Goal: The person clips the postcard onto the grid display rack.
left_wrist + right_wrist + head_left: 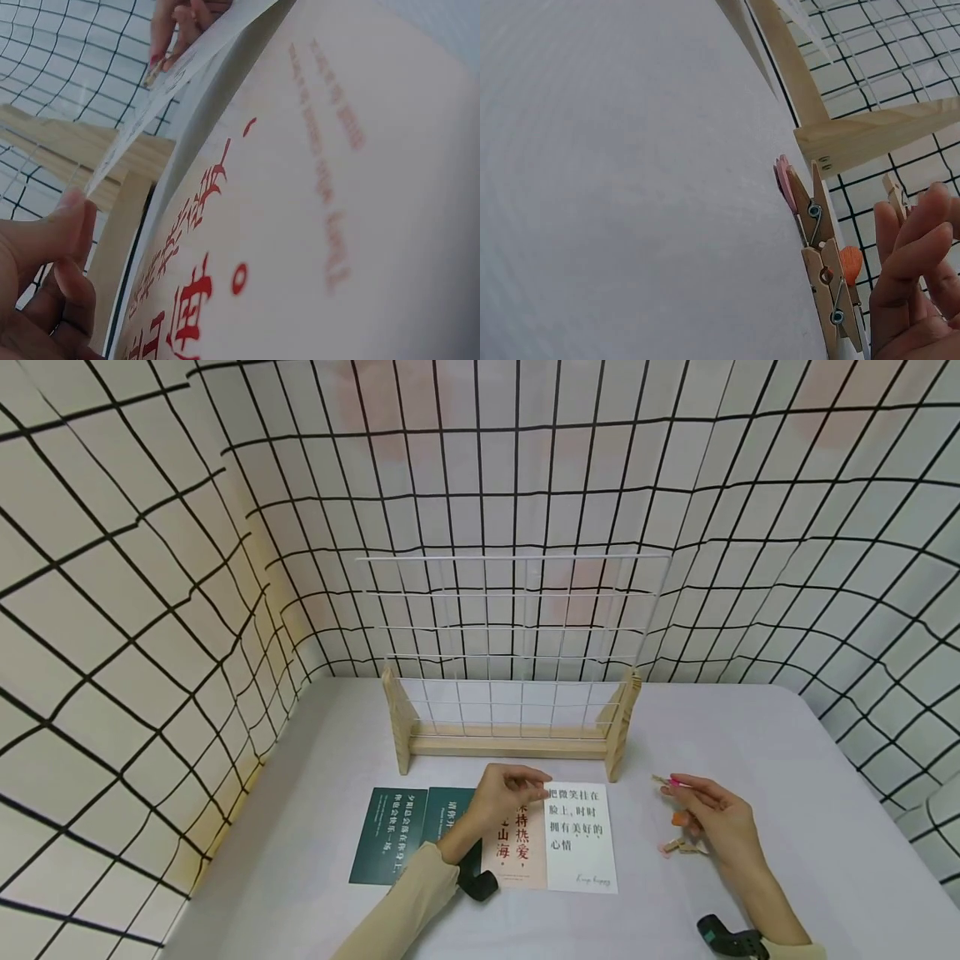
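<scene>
My left hand (495, 797) pinches the upper left corner of a white card (581, 852) printed with dark Chinese text. In the left wrist view that card rises at a slant above the peach card (360, 217) with red lettering. Between the fingertips of my right hand (716, 818) is a small wooden clothespin (892, 193) with a bit of pink on it. Several more clothespins (826, 285), with pink and orange decorations, lie on the table just below that hand. Two dark green cards (382, 839) lie at the left, one partly hidden by my left arm.
Behind the cards stands a white wire grid rack (517, 628) on a wooden base (510, 747). A white cloth (270, 860) covers the table. Black-lined white walls (480, 468) enclose the back and sides.
</scene>
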The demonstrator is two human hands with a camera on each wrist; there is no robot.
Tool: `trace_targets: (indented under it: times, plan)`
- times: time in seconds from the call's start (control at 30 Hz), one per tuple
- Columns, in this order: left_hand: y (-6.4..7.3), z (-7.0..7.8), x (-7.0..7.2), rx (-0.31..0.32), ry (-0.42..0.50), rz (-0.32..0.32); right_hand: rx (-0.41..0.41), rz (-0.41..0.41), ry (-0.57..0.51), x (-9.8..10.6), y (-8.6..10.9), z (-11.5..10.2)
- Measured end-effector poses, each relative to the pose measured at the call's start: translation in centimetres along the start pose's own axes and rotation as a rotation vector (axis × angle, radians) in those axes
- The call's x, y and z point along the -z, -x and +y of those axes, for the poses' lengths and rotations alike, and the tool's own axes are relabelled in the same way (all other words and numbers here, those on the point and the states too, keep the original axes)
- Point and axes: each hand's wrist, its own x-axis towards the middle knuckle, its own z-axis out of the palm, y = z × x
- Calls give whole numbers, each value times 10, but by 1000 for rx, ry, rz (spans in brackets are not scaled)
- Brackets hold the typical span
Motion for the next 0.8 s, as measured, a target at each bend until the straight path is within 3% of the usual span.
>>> trace_targets:
  times: [0.3,0.43,0.6,0.8]
  plan:
    - [1,2,7,56,118,158,-9,3,-39,-5,-1,-3]
    - [-1,7,15,78,125,233,-62,-19,-51,-6,0,-6]
    - [-4,18,32,68,127,308,-145,-36,-31,-7,-1,-8]
    - [-6,31,63,25,150,358,-136,-74,-73,-7,1,-8]
